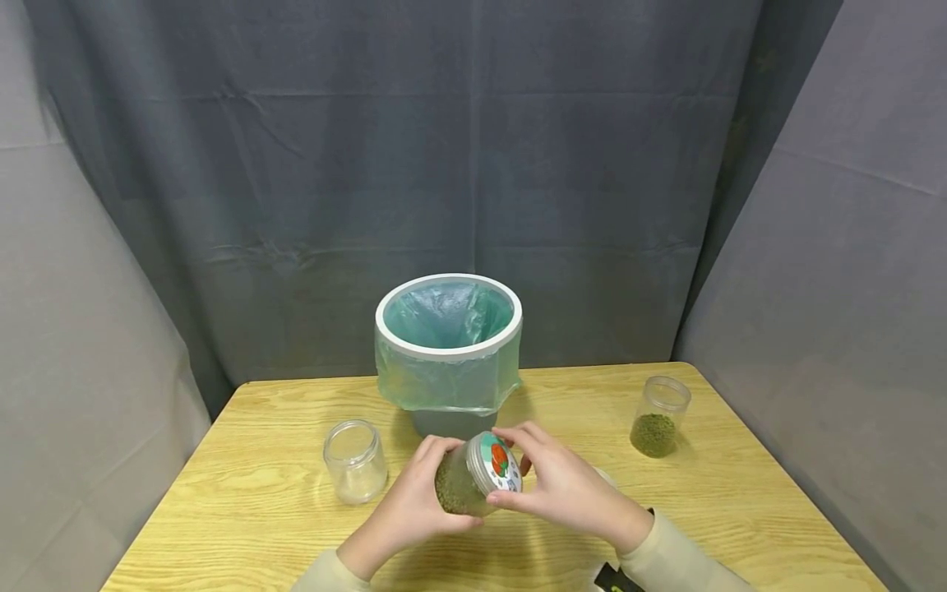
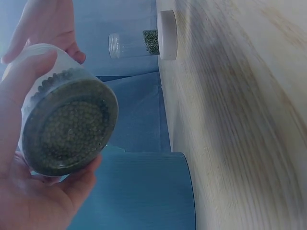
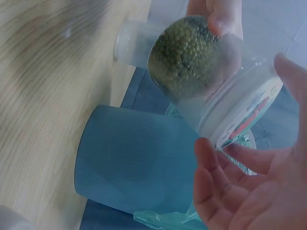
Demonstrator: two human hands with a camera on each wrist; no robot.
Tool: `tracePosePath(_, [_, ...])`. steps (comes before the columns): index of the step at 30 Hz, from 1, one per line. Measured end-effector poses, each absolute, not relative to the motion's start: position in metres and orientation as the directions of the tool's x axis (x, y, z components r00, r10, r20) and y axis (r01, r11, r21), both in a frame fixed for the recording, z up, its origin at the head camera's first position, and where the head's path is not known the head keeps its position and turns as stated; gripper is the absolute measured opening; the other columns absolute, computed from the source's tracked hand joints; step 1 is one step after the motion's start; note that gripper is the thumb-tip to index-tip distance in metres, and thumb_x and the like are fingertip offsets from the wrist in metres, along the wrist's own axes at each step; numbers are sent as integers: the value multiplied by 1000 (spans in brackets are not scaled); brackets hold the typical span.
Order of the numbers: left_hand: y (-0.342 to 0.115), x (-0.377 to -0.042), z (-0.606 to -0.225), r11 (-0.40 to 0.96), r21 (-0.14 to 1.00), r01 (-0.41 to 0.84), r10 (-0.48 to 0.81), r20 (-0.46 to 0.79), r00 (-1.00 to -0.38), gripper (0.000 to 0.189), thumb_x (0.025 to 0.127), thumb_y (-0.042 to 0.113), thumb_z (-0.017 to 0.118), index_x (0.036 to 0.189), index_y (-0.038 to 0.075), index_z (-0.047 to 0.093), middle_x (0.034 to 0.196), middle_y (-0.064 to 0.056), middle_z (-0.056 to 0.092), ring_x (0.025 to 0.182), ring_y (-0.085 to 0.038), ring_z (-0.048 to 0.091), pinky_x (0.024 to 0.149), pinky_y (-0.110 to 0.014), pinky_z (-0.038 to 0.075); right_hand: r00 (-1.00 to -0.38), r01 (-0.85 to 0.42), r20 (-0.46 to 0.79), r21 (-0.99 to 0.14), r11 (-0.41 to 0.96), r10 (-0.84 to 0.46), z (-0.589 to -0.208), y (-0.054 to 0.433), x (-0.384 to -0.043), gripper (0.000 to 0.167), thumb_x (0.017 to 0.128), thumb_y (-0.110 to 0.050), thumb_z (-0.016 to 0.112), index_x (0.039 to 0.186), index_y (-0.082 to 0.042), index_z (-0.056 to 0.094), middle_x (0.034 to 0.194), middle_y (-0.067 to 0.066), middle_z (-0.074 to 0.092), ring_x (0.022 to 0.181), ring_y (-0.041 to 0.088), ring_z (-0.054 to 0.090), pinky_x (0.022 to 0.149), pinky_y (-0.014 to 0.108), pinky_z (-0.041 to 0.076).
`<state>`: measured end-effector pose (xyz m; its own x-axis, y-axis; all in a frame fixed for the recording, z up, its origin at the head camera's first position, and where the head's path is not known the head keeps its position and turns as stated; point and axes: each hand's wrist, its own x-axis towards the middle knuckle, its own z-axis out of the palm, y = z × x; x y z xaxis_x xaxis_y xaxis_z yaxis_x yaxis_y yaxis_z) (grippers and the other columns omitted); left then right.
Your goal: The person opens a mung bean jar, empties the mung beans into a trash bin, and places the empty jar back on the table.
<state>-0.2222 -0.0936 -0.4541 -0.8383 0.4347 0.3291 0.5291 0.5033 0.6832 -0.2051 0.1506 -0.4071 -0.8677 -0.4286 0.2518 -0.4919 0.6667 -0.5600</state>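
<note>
A clear jar of small green beans (image 3: pixel 178 60) is held tilted in the air by both hands, over the table in front of the bin. My left hand (image 1: pixel 418 497) grips the body of the jar, fingers on one side and thumb on the other. The jar's lid (image 1: pixel 499 462) bears a label with a red picture on green and white. Around that lid, my right hand (image 1: pixel 570 485) has its thumb and fingers at opposite edges. The left wrist view looks onto the jar's base (image 2: pixel 72 129), with the beans showing through it.
A grey-blue bin (image 1: pixel 451 423) lined with a green bag (image 1: pixel 444 382) stands at the table's back middle. To its left is an uncovered clear jar (image 1: pixel 355 473). Another jar (image 1: pixel 657 423), partly filled with green beans, stands at right. A white round object (image 2: pixel 167 36) sits nearer.
</note>
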Motion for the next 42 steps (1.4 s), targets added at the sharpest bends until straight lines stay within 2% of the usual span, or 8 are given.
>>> tracePosePath(8, [-96,-222,-455,497,676,545,460,327,-825,86,66,30,99,138,20,51,127,9,52,114,-13,57,96,-38,53,-798,-593,280,-522,612,-534,-409,157,-209,83,87,-54,78,153,-15,48,136,-7,53,102,6,57,80,26,55])
tracePosePath(16, [-99,-222,-454,502,671,545,481,307,-821,88,67,42,97,139,20,51,127,10,52,114,-13,56,96,-37,53,-736,-662,288,-493,564,-612,-409,162,-210,87,86,-46,82,158,-18,40,147,-4,46,121,10,58,97,37,56])
tracePosePath(28, [-101,-221,-454,512,657,553,500,296,-814,87,68,40,97,138,18,52,126,9,51,114,-13,56,98,-37,53,-638,-754,317,-442,486,-702,-410,165,-213,95,82,-25,89,160,-27,35,155,-5,40,137,17,51,104,36,54])
tracePosePath(37, [-101,-222,-452,500,664,556,507,296,-810,87,68,41,97,138,18,52,126,10,51,114,-12,56,98,-36,53,-611,-773,321,-437,460,-723,-410,166,-216,97,79,-21,90,160,-25,35,159,-6,37,144,20,45,108,38,51])
tracePosePath(42, [-104,-222,-451,496,680,540,496,288,-819,89,67,42,97,139,17,51,128,9,52,115,-14,56,97,-37,53,-640,-752,318,-447,484,-699,-410,165,-212,108,77,-31,91,163,-29,26,164,-4,31,148,26,39,109,52,48])
